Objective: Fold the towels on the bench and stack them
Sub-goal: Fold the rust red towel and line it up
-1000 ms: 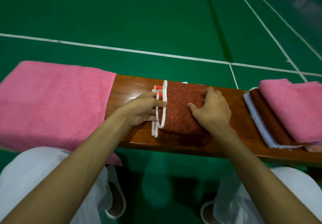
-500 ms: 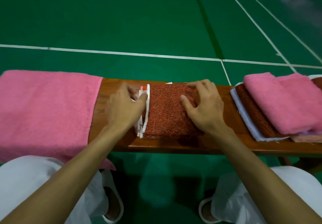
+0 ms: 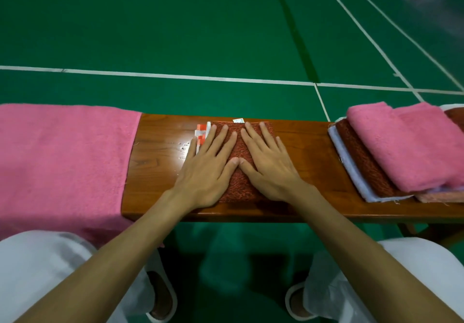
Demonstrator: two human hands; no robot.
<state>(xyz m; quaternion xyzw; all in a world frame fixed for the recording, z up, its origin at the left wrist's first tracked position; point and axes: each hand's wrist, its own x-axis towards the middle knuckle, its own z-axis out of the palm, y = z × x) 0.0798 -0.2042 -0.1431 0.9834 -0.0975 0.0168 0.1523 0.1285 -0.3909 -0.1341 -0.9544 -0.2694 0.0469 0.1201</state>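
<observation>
2 hands (image 3: 209, 169) (image 3: 270, 169) flat on 1 rust towel (image 3: 238, 187).

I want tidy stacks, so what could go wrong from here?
The red towel shows a white-and-orange edge beside the left hand; its fold may open when that and the right hand lift. The stack at right sits staggered, so another towel could slide off. The spread pink towel overhangs the bench and might slip.
</observation>
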